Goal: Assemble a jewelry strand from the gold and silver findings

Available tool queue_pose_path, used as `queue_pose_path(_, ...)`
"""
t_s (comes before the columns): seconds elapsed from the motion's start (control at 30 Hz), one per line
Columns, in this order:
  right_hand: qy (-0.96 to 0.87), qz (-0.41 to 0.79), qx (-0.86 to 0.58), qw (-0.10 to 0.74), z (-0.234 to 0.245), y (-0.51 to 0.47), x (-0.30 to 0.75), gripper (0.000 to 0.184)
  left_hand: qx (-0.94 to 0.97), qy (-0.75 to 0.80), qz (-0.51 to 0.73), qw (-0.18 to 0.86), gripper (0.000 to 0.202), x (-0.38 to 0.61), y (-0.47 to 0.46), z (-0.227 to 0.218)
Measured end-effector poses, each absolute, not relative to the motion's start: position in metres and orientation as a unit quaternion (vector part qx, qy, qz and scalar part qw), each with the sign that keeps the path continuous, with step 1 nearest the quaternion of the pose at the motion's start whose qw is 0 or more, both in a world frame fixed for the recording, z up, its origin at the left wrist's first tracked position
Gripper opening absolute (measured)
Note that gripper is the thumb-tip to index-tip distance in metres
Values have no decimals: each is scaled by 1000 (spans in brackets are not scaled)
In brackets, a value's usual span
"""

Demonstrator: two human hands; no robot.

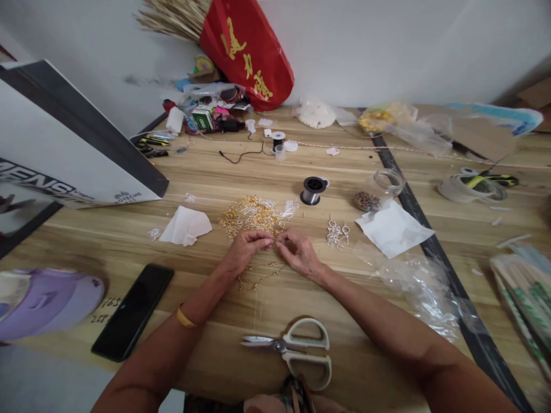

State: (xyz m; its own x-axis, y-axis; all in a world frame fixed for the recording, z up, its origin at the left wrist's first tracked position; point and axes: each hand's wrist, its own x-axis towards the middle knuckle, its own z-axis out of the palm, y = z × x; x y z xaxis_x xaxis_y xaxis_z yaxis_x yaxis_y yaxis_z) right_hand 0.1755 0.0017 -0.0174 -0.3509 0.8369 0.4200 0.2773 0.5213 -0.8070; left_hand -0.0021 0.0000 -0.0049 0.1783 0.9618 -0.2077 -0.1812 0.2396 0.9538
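1. White-handled steel scissors [279, 346] lie nearest.
2. Thin gold beaded chain [255, 285] on pale wooden table [365, 367].
3. Left hand [246, 248], right hand [301, 255]: fingertips pinched closed, contents too small to tell.
4. Just beyond: tangled gold-and-silver metal pile [253, 213].
5. Farthest: red bag [245, 54], white wall [387, 51].

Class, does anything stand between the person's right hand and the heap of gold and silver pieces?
Nothing visible does: the right hand is at the near edge of the heap, and the scissors lie closer to the camera, out of the way.

hands [249, 245] 2; scissors [279, 345] 1; phone [132, 312] 1; jar [379, 188] 1
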Motion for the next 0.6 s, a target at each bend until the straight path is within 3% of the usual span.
queue_pose_path(0.6,-755,316,-365,444,-15,1,175,10,348,428,463,694,22,0,1,0)
